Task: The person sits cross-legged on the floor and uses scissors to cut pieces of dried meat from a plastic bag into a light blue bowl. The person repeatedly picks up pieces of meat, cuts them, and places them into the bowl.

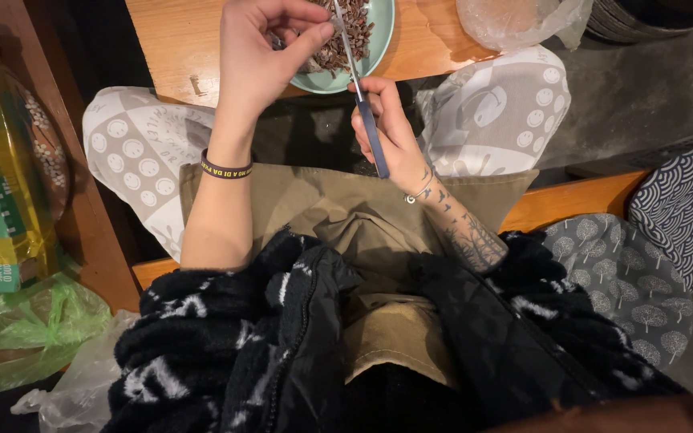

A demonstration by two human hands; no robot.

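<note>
- I am watching a small dark piece [332, 26] being pinched between thumb and fingertips of the left hand [262, 52], right above the pale green plate [384, 32]; what the piece is I cannot tell.
- The scissors [360, 88] are running upward from the right hand [387, 132], with the blades reaching the pinched piece; whether they are parted or together at the tip I cannot tell.
- The right hand is wrapping closed around the blue handles, just below the plate's near edge and close above the lap.
- The plate is sitting at the edge of the wooden table [178, 48], holding a heap of dark brownish cut bits [350, 36].
- Risk, as I judge it: the blades are working very close to the left fingertips [314, 36], so a nick is likely if the pinch creeps forward.
- Risk: the plate is overhanging the table's edge slightly, so a knock from either wrist could tip bits onto the patterned trousers [134, 148].
- Risk: cuttings may be flying past the rim and landing on the khaki apron [338, 208].
- Further out, a clear plastic bag [515, 20] is lying on the table to the right, well apart from both hands.
</note>
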